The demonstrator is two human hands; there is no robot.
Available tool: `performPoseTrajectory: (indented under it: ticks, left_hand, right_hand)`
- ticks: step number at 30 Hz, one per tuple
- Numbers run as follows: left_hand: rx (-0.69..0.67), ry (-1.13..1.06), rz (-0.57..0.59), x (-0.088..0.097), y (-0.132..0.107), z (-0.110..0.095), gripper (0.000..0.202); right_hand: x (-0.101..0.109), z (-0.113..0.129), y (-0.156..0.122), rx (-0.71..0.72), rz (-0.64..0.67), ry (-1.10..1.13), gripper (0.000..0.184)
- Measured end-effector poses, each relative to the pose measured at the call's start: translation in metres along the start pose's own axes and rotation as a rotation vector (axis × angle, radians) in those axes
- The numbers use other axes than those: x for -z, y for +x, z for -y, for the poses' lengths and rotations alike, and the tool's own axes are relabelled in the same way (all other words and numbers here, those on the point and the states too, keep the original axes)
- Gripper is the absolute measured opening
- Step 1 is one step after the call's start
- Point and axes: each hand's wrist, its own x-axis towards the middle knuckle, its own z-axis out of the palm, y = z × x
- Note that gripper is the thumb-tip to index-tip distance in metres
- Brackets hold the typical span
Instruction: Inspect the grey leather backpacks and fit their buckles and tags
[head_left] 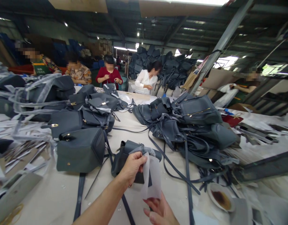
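Note:
My left hand (pixel 135 165) pinches a translucent white wrapping sheet (pixel 155 172) near its top, over a small dark grey backpack (pixel 119 161). The sheet hangs down across the front of this bag. At its lower edge, my right hand (pixel 163 211) has curled fingers, partly seen through the sheet. A small dark green bit shows between those fingers; what it is I cannot make out. Clear film (pixel 151 151) covers part of the bag's top. Left of it stands a larger dark grey bag (pixel 80 151) with a small gold stud.
Piled dark bags (pixel 192 115) with trailing straps lie on the right of the pale table (pixel 52 193). More bags (pixel 66 120) crowd the left. A bowl with brown residue (pixel 220 197) sits at lower right. Several people work beyond, one in a red top (pixel 108 75).

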Motion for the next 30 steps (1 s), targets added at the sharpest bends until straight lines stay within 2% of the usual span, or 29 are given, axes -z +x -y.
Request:
performPoseTrajectory:
  ticks: [2,4,7,10,15,17,22,24,27,30]
  left_hand:
    - [-0.033,-0.010,-0.032,-0.004,0.000,0.001,0.026]
    - [-0.062,-0.020,-0.062,-0.007,0.000,0.001,0.023]
    - [-0.094,-0.027,-0.103,-0.011,-0.002,0.002,0.019]
    - [-0.127,-0.034,-0.148,-0.014,-0.002,0.002,0.016]
    - [-0.160,-0.067,-0.216,-0.021,0.004,0.005,0.017]
    - [-0.150,-0.078,-0.216,-0.023,0.005,0.008,0.019]
    - [-0.121,-0.082,-0.202,-0.023,0.005,0.013,0.023]
    - [-0.115,-0.083,-0.194,-0.020,0.005,0.012,0.025]
    - [-0.102,-0.089,-0.175,-0.017,0.006,0.011,0.028]
    - [-0.083,-0.089,-0.173,-0.016,0.006,0.012,0.027]
  right_hand:
    - [-0.007,0.003,0.006,0.085,-0.051,0.081,0.116]
    - [-0.021,0.007,0.012,0.145,-0.111,0.123,0.129]
    - [-0.042,0.014,0.018,0.231,-0.179,0.126,0.122]
    - [-0.050,0.015,0.019,0.308,-0.209,0.113,0.110]
    - [-0.041,-0.003,0.021,0.261,-0.215,0.141,0.136]
    - [-0.038,-0.003,0.024,0.228,-0.273,0.126,0.128]
    - [-0.044,0.034,0.030,0.196,-0.281,0.140,0.068]
    - [-0.045,0.044,0.029,0.191,-0.303,0.194,0.054]
    - [-0.041,0.044,0.026,0.164,-0.345,0.237,0.049]
    - [-0.041,0.040,0.023,0.122,-0.275,0.360,0.055]
